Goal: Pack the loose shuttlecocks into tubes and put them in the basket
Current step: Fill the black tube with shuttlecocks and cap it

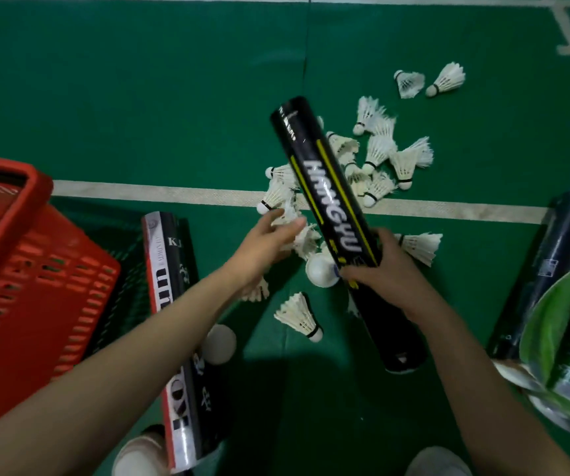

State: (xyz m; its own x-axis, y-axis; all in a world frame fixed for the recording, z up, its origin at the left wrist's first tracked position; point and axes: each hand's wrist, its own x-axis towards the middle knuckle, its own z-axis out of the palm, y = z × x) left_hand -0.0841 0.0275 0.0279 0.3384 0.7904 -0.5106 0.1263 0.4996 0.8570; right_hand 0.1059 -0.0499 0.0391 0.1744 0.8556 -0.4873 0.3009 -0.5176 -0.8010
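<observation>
Two bare hands work over a green court floor (139, 97). The right hand (390, 273) is wrapped around the middle of a long black cardboard tube with yellow stripes and white lettering (331, 214), holding it tilted with its far end raised over the pile and its near end low toward the person. The left hand (263, 245) has its fingers spread loosely and reaches into a cluster of white feather shuttlecocks (376, 159); its fingertips touch the feathers of the nearest ones, though whether it has one pinched cannot be told. Just beside the right hand's thumb a round white cap (321, 269) shows, next to the tube. One single white shuttlecock (299, 316) lies on the floor between the two forearms, cork toward the person, and another (417, 247) lies just right of the right hand. Two more shuttlecocks (428, 79) lie apart from the pile, further off. A white painted court line (139, 192) runs across the floor under the pile. Left of the left forearm lies a second tube, black, white and red with printed text (173, 304), and a second white cap (220, 343) rests against it. Beyond that, at the left edge, stands a red plastic basket with slotted walls (36, 269). At the right edge lies a dark tube with green markings (558, 286).
</observation>
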